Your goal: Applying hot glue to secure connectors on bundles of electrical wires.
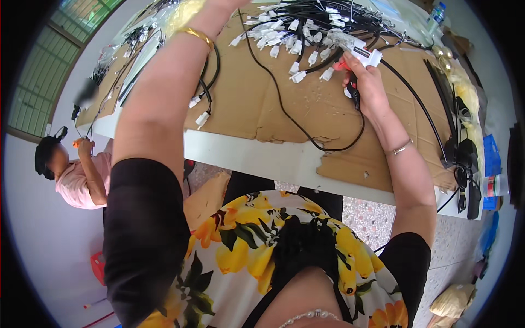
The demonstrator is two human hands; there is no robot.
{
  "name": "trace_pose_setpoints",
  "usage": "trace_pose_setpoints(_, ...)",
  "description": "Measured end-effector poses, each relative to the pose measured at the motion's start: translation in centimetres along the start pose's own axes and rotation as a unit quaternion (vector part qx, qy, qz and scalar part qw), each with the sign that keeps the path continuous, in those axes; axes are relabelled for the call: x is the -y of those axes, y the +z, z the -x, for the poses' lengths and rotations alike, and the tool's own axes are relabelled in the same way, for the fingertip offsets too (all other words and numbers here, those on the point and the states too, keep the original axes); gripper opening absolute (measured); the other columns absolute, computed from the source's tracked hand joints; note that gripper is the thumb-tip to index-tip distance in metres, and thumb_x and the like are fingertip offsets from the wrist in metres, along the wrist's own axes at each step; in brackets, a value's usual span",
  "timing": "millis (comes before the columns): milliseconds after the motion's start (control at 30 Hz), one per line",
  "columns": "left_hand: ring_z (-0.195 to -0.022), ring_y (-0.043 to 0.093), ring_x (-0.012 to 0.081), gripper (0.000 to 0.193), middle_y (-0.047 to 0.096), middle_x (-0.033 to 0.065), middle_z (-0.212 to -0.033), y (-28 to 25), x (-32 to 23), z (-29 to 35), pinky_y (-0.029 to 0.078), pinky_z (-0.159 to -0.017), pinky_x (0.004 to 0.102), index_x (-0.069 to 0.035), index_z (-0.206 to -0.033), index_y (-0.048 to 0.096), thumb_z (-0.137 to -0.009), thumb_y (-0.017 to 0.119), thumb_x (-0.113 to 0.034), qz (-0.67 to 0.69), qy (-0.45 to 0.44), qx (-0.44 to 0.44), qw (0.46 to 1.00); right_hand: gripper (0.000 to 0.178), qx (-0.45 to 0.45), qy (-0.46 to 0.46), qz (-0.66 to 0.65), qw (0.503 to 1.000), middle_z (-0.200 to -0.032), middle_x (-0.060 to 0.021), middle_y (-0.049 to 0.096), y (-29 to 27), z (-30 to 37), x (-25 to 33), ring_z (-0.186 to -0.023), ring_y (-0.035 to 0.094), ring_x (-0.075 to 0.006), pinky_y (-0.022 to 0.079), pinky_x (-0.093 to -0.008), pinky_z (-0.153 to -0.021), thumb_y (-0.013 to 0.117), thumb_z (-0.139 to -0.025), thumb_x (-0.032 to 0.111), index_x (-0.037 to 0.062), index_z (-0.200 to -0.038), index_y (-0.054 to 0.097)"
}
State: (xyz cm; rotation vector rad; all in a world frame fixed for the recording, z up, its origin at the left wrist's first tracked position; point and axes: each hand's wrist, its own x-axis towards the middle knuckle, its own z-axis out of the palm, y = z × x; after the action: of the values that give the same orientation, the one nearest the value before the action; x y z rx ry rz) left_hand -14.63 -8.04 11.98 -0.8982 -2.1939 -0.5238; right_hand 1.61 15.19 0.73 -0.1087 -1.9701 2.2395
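My left arm reaches to the upper edge, where only the back part of my left hand [223, 4] shows; its fingers are cut off by the frame. My right hand [367, 82] is closed around a white-and-black handheld device [361, 54] with a red part by the thumb and a dark label on its white body. I cannot make out its exact kind. A thin black cord [322, 148] loops over the cardboard from below that hand. Just beyond the device lies a heap of black cables [328, 16] with white plug connectors [268, 35].
Brown cardboard [240, 104] covers the white-edged table [246, 156]. More cable ends [202, 119] lie beside my left forearm. At the right edge are black adapters with coiled cord [465, 150]; a plastic bottle [437, 13] stands at the back. Another person [82, 183] works at the left.
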Motion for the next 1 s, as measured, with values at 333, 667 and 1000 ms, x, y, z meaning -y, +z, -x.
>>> trace_pose_setpoints(333,-0.094,0.059,0.0268,0.024,0.063,0.0112,-0.097,6.7,3.7,5.7,0.047,-0.079,0.0367,-0.013,-0.093,0.064,-0.075,0.047,-0.011,-0.22,-0.201,0.313,0.902,0.026,-0.003,0.036,0.001,0.999,-0.076,-0.0051,0.063,-0.1,-0.4,0.2,-0.053,0.046,-0.0064,0.039,-0.0204,-0.048,0.057,-0.083,0.028,0.0016,-0.087,0.058)
trace_pose_setpoints(667,-0.087,0.059,0.0312,0.018,0.063,0.0131,-0.089,5.7,6.2,5.3,0.047,-0.074,0.0394,-0.009,-0.089,0.059,-0.078,0.046,-0.014,-0.232,-0.119,0.258,0.93,0.023,-0.006,0.011,0.018,1.0,-0.075,-0.0045,0.063,-0.3,-0.6,-0.7,-0.052,0.046,-0.0065,0.039,-0.0208,-0.047,0.055,-0.085,0.028,0.0046,-0.086,0.059)
trace_pose_setpoints(1000,-0.072,0.062,0.0296,0.011,0.064,0.0136,-0.077,4.4,4.3,-11.1,0.049,-0.06,0.0381,-0.009,-0.074,0.067,-0.071,0.057,-0.012,-0.3,0.02,0.029,0.953,0.023,-0.08,-0.049,-0.054,0.994,-0.077,-0.0054,0.063,0.1,-0.4,0.4,-0.053,0.047,-0.0069,0.04,-0.0212,-0.048,0.055,-0.085,0.027,0.0043,-0.088,0.058)
